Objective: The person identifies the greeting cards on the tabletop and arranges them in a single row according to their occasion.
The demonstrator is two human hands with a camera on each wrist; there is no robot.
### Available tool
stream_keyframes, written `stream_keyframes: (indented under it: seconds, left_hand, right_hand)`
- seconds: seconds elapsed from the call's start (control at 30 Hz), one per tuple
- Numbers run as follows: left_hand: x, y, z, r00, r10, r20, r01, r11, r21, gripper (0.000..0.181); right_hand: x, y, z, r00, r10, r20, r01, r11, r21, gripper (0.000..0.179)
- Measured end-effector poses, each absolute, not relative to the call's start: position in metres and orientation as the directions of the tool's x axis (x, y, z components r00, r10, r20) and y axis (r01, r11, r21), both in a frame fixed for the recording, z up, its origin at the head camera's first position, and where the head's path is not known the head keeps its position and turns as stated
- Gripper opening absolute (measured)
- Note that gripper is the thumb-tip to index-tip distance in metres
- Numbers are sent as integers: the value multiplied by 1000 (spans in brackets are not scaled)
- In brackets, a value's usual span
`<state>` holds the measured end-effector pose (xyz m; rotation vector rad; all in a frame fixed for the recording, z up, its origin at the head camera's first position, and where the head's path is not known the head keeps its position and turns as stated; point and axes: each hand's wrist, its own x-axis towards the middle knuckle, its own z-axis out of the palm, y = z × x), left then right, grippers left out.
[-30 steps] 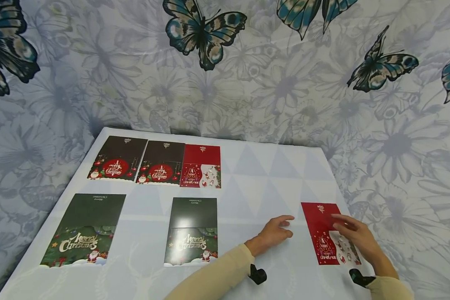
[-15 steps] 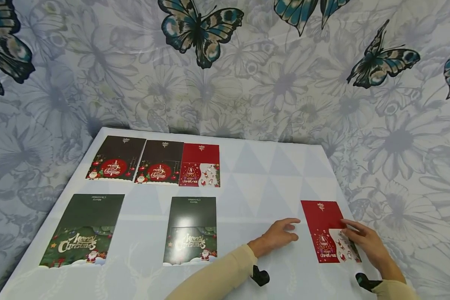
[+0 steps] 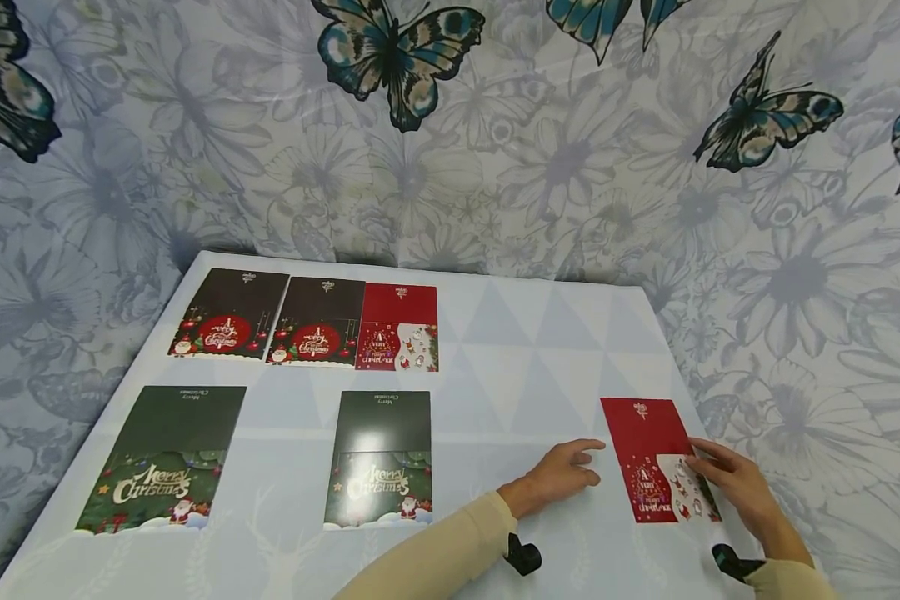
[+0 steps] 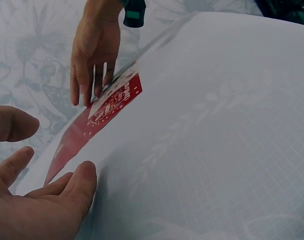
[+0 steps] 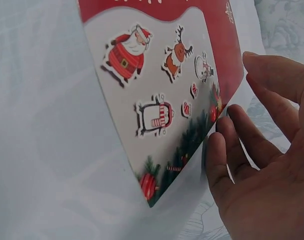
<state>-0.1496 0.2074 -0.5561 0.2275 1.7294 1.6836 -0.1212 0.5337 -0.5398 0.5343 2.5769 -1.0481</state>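
Observation:
An unfolded red Christmas card [image 3: 648,446] lies flat near the table's right edge. My right hand [image 3: 742,487] is at its right side, fingers loosely bent and the fingertips right at the card's edge. Seen from the right wrist, the card's white panel [image 5: 152,75] carries a Santa, a reindeer, a snowman and a penguin, with the right hand [image 5: 266,150] beside it. My left hand [image 3: 555,477] hovers left of the card with relaxed, spread fingers and nothing between them. In the left wrist view, its fingertips overlap the card's near end [image 4: 67,150].
Two dark Christmas cards [image 3: 228,292] [image 3: 326,300] and another red card [image 3: 401,307] form a row along the back left of the white table [image 3: 525,375]. Two green cards [image 3: 183,417] [image 3: 390,421] lie apart in front of them. A butterfly-patterned cloth [image 3: 555,167] hangs behind.
My right hand has slid off the red card's face to its right edge. My left hand has moved slightly right, closer to the card. The cards lie as before.

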Motion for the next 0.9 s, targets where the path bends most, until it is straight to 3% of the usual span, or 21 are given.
stream_keyframes:
  seconds: [0.9]
  left_hand:
    - [-152, 204, -560, -685, 660, -310, -407, 6, 913, 49]
  right_hand:
    - [-125, 513, -543, -897, 153, -414, 403, 670, -624, 72]
